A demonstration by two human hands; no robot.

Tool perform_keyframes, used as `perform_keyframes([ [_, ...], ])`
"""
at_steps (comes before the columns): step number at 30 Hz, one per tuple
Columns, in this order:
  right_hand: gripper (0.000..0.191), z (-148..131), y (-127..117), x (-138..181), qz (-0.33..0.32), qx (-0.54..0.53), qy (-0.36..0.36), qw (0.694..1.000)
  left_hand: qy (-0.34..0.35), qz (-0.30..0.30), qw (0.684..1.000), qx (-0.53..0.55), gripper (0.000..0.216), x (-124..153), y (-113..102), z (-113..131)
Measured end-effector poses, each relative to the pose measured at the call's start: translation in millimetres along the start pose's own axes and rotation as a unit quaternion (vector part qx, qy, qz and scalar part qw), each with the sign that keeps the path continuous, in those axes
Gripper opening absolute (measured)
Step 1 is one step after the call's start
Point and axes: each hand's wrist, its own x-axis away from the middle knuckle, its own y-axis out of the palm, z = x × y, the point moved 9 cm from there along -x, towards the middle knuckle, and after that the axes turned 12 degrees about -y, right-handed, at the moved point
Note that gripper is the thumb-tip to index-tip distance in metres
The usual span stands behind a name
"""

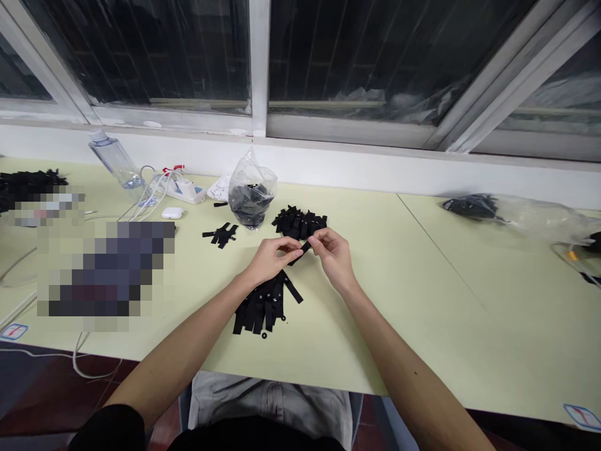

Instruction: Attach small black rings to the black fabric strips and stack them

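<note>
Left hand [270,258] and right hand [334,254] both pinched shut on one black strap [304,248], held just above the table [422,294], between a pile of folded straps [300,222] behind and a fan of flat straps [263,305] in front.

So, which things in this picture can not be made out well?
Head view only.
The black strip: mostly covered by the left hand and right hand that pinch it.
Things at the left of the table: blurred into blocks.
Contents of the clear bag: a dark mass, too small.
A dark item at the right edge: cut off.
</note>
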Motion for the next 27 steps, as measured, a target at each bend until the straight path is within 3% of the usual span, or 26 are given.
perform_keyframes([
  [5, 0.022, -0.8, -4.6, 1.8, 0.03, 0.057, -0.005, 0.998, -0.001, 0.027, 1.0, -0.002, 0.02, -1.8, -4.6, -3.4],
  [10, 0.02, -22.0, -14.8, 10.1, 0.116, 0.154, -0.044, 0.98, -0.006, 0.073, 0.997, 0.003, 0.018, -3.0, -13.6, -6.9],
  [17, 0.017, -32.2, 24.3, 13.4, -0.048, 0.214, -0.104, 0.97, -0.002, 0.086, 0.996, 0.007, 0.016, -2.1, -17.8, -2.5],
  [27, 0.016, -15.7, 20.2, 13.6, -0.038, 0.224, -0.076, 0.971, 0.01, 0.074, 0.997, -0.022, 0.017, -1.3, -14.4, -0.2],
])
